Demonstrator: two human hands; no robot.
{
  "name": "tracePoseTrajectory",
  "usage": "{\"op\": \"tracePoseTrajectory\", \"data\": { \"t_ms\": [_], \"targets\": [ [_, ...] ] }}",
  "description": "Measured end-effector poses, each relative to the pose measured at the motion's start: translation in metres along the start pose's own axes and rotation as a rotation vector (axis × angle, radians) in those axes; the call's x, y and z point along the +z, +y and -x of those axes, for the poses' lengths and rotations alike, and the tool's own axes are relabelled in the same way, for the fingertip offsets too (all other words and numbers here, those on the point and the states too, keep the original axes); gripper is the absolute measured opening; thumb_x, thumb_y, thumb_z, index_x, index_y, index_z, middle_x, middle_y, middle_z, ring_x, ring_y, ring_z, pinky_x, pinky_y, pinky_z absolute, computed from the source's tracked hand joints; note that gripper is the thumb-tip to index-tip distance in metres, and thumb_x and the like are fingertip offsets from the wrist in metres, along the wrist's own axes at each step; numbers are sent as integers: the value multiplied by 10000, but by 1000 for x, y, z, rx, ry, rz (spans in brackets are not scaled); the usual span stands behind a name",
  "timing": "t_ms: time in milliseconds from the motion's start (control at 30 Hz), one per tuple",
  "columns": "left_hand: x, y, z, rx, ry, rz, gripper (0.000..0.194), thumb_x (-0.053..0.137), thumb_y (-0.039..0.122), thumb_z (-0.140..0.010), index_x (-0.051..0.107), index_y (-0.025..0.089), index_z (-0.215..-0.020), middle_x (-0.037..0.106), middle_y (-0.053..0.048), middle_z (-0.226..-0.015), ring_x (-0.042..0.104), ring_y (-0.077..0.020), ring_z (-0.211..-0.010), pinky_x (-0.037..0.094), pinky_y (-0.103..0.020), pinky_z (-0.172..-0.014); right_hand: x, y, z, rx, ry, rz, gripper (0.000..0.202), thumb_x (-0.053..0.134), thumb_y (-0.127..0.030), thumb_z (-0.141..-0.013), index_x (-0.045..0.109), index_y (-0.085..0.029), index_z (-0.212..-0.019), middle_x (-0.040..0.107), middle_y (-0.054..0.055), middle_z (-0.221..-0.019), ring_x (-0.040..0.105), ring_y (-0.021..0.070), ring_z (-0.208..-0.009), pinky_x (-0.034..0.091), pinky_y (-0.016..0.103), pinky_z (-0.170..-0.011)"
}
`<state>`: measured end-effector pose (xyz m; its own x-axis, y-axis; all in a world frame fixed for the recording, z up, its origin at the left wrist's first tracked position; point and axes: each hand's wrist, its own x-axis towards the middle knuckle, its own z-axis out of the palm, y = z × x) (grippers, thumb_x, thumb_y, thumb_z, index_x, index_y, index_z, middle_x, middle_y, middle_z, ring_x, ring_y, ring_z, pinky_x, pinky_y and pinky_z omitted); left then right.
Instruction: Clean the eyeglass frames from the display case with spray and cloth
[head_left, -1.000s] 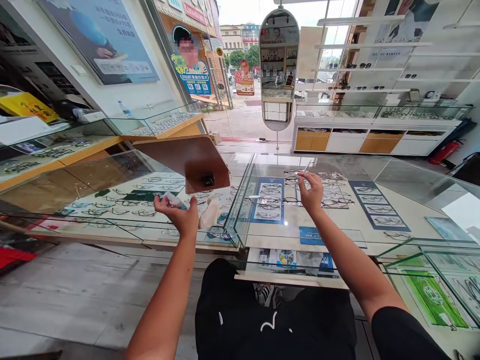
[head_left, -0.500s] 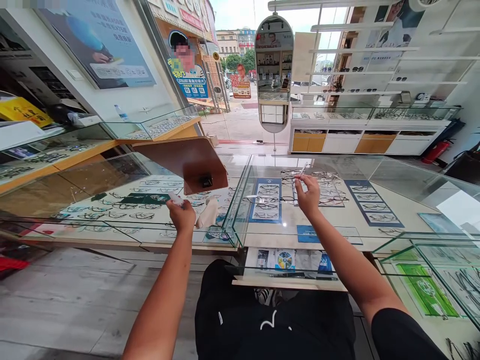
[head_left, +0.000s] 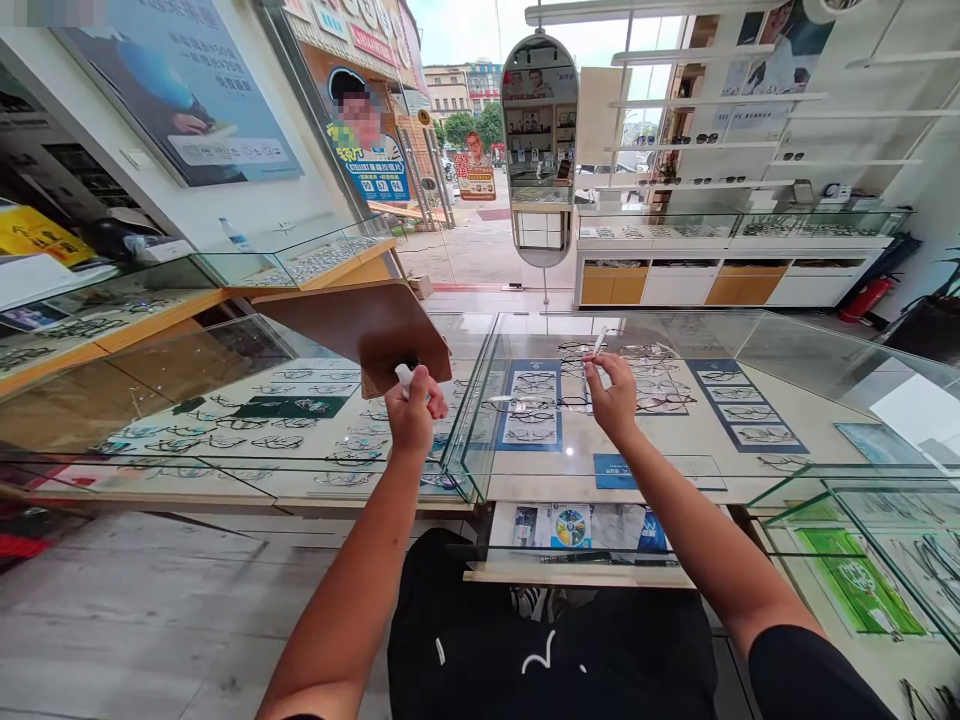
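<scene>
My left hand (head_left: 414, 415) is closed around a small white object (head_left: 405, 377), whose exact kind I cannot make out. It hovers over the left glass showcase, at the lower edge of a brown tilted board (head_left: 352, 320). My right hand (head_left: 613, 395) is raised over the right showcase, thumb and fingers pinched on a pair of eyeglasses (head_left: 574, 404). A white tag-like strip (head_left: 600, 341) sticks up above the fingertips. Another white strip (head_left: 500, 399) shows at the left end of the eyeglasses. Their thin frame is hard to separate from the frames under the glass.
Rows of eyeglass frames (head_left: 277, 441) lie inside the left showcase. Blue display cards (head_left: 750, 405) with frames are under the right one. A shelf with leaflets (head_left: 570, 525) juts out before my lap. An oval mirror (head_left: 540, 150) stands beyond the counter.
My left hand has moved right and slightly up with the white object, towards the board's lower edge. The beige cloth that lay beside it no longer shows. My right hand has hardly moved.
</scene>
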<state>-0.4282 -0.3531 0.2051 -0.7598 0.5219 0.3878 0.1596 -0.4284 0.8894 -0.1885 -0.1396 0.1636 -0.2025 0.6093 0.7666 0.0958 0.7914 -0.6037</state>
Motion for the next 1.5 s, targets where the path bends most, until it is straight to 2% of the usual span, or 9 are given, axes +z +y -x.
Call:
{"op": "tracePoseTrajectory", "data": {
  "t_ms": [100, 200, 400, 533, 667, 733, 867, 1100, 1500],
  "targets": [
    [47, 11, -1, -282, -335, 234, 827, 524, 1026, -797, 404, 239, -570, 252, 78, -419, 245, -79, -351, 275, -254, -391, -1, -7, 2, -7, -24, -39, 246, 577, -391, -1082, 784, -259, -1072, 832, 91, -1130, 723, 308, -1127, 539, 487, -1014],
    [87, 10, -3, -435, -582, 314, 881, 338, 1101, -775, 354, 256, -527, 212, 67, -390, 213, -86, -329, 254, -284, -379, -3, -13, 3, -21, -42, -58, 245, 577, -402, -1085, 781, -267, -1080, 833, 93, -1132, 721, 313, -1132, 536, 499, -1028],
    [128, -2, 0, -474, -807, 322, 888, 108, 1115, -761, 270, 282, -500, 144, 57, -370, 170, -100, -315, 228, -327, -387, -5, -14, 2, 15, -89, -115, 245, 566, -425, -1085, 759, -275, -1067, 823, 94, -1124, 713, 302, -1107, 554, 491, -993],
    [136, -9, -5, -429, -735, 269, 878, 69, 1067, -814, 317, 279, -517, 201, 45, -413, 239, -119, -365, 326, -344, -438, -4, -15, 2, 88, -111, -210, 256, 578, -454, -1075, 750, -266, -1053, 820, 93, -1158, 714, 288, -1137, 552, 467, -997],
    [145, -33, -11, -158, -432, 100, 848, 126, 936, -947, 467, 242, -599, 433, -12, -555, 448, -156, -542, 432, -337, -593, -3, -19, 2, 155, -206, -350, 276, 614, -493, -1052, 762, -263, -1011, 822, 87, -1125, 726, 287, -1118, 551, 461, -1004],
    [146, -49, -11, -12, -354, -27, 764, 254, 859, -990, 519, 229, -649, 513, -27, -646, 500, -168, -641, 444, -334, -664, -3, -22, 2, 196, -281, -438, 298, 634, -523, -1038, 766, -264, -974, 824, 79, -1088, 737, 286, -1090, 556, 464, -1011],
    [139, -70, -3, 80, -370, -148, 639, 450, 770, -978, 521, 225, -652, 520, -21, -678, 494, -177, -684, 422, -349, -702, -4, -28, 1, 278, -408, -599, 334, 693, -582, -994, 765, -271, -895, 824, 58, -1034, 742, 280, -1045, 572, 454, -995],
    [132, -71, 5, 89, -402, -196, 692, 455, 808, -969, 461, 230, -588, 452, -10, -602, 419, -162, -605, 327, -352, -626, -8, -36, 0, 337, -535, -670, 351, 725, -610, -967, 824, -279, -903, 834, 42, -990, 718, 255, -960, 576, 423, -926],
    [133, -62, 9, 112, -405, -214, 722, 438, 840, -975, 427, 229, -591, 443, -18, -613, 414, -167, -614, 312, -357, -629, -10, -34, -2, 380, -488, -676, 306, 719, -554, -962, 807, -274, -878, 824, 48, -999, 682, 236, -893, 581, 408, -879]
  ]
}}
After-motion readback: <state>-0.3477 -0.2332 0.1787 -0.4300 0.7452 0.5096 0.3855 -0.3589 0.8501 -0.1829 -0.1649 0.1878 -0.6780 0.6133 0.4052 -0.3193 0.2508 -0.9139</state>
